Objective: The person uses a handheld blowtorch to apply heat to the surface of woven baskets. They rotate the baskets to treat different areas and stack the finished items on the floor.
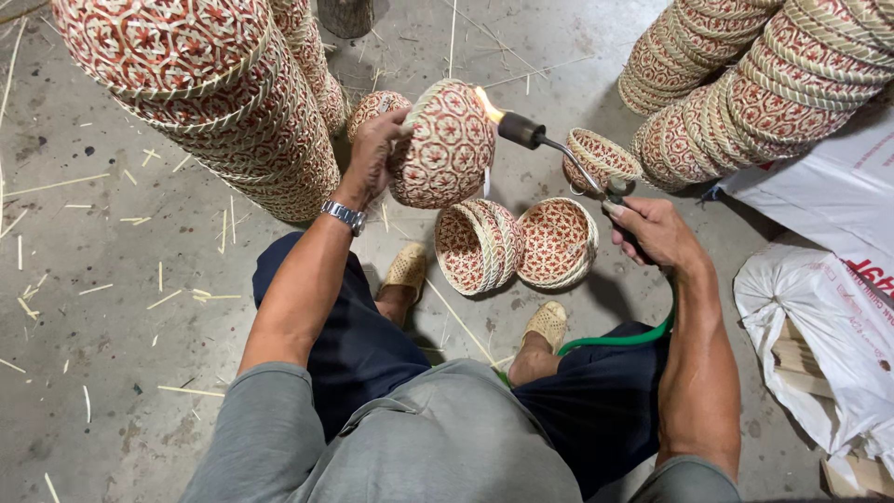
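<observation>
Right hand clasps torch; left grips basket.

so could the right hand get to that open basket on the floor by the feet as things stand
Probably not freely: the right hand is wrapped around the torch, so its fingers are occupied. The open basket lies close beside it with nothing between them.

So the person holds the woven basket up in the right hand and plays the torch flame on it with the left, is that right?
Not quite: the hands are swapped. In the head view the left hand holds the woven basket up, and the right hand holds the torch, whose flame plays on the basket's rim.
</observation>
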